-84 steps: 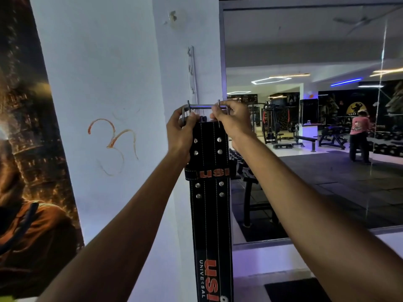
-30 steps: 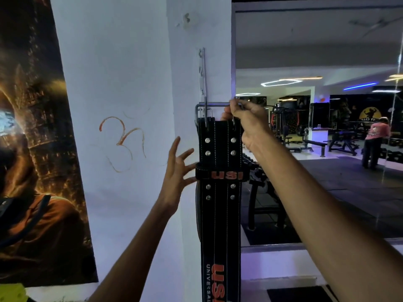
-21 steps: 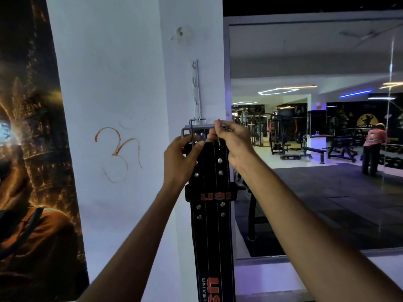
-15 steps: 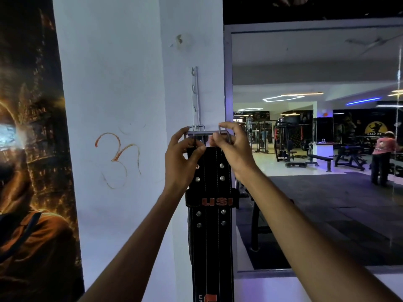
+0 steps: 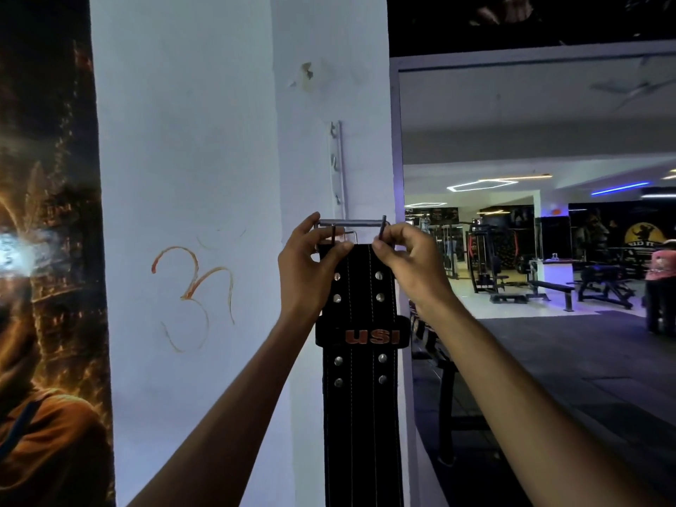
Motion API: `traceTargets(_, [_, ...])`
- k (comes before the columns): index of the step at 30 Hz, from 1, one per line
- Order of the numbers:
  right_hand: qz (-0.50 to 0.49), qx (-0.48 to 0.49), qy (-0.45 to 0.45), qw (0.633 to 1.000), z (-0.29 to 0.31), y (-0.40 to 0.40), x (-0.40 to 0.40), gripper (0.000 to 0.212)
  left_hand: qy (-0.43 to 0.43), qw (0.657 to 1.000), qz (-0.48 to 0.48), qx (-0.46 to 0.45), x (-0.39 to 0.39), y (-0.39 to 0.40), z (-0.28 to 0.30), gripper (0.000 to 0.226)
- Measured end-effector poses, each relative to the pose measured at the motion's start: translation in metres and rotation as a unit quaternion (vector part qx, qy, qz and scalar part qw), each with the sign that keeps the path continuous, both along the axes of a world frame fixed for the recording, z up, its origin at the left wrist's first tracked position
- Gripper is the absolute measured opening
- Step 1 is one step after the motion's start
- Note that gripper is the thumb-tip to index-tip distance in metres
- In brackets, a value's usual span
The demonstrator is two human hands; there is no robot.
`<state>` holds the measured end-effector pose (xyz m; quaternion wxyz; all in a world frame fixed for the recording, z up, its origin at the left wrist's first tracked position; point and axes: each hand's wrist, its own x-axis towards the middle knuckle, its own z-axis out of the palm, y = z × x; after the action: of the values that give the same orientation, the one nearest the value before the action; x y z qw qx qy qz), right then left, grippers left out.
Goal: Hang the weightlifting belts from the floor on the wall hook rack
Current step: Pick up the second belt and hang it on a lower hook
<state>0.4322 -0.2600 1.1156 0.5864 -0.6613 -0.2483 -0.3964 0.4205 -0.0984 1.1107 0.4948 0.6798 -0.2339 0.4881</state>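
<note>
Head view: I raise the black studded leather belt (image 5: 360, 378) toward the white wall hook rack (image 5: 338, 166).
Left hand (image 5: 305, 272) and right hand (image 5: 411, 263) both pinch its steel buckle (image 5: 351, 228), lining it up beneath the lowest hook.

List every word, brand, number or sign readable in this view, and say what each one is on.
"USI": orange letters on the keeper loop of the black belt.
Hand-drawn orange symbol, not printed text, on the white pillar.
Round yellow logo on the far gym wall: lettering too small and blurred to read.
</note>
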Motion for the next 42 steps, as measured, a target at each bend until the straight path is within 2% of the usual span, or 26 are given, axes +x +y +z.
traceTargets(9, [-0.052, 0.028, -0.07, 0.996, 0.072, 0.035, 0.079, 0.009, -0.022, 0.995, -0.089, -0.047, 0.079, 0.033, 0.073, 0.067])
traceTargets(17, [-0.053, 0.05, -0.08, 0.994, 0.129, 0.045, 0.132, 0.006, -0.026, 0.993, -0.108, -0.048, 0.135, 0.041, 0.125, 0.071])
traceTargets(23, [-0.071, 0.046, -0.078, 0.993, 0.152, 0.039, 0.165, 0.007, -0.013, 0.991, -0.126, -0.034, 0.166, 0.038, 0.145, 0.072])
traceTargets(28, [-0.074, 0.047, -0.071, 0.994, 0.159, 0.037, 0.186, 0.01, -0.009, 0.994, -0.104, -0.028, 0.193, 0.036, 0.157, 0.074])
traceTargets(33, [-0.052, 0.053, -0.057, 0.996, 0.158, 0.042, 0.2, 0.009, 0.001, 0.991, -0.094, -0.09, 0.205, 0.035, 0.155, 0.053])
traceTargets(38, [-0.029, 0.085, -0.047, 0.995, 0.148, 0.044, 0.204, 0.017, 0.038, 0.979, -0.117, -0.162, 0.217, 0.037, 0.149, 0.062])
traceTargets(40, [-0.023, 0.086, -0.044, 0.995, 0.148, 0.045, 0.201, 0.023, 0.061, 0.974, -0.134, -0.172, 0.215, 0.035, 0.151, 0.041])
traceTargets(42, [-0.037, 0.074, -0.042, 0.996, 0.149, 0.047, 0.2, 0.02, 0.084, 0.969, -0.138, -0.189, 0.213, 0.032, 0.153, 0.016])
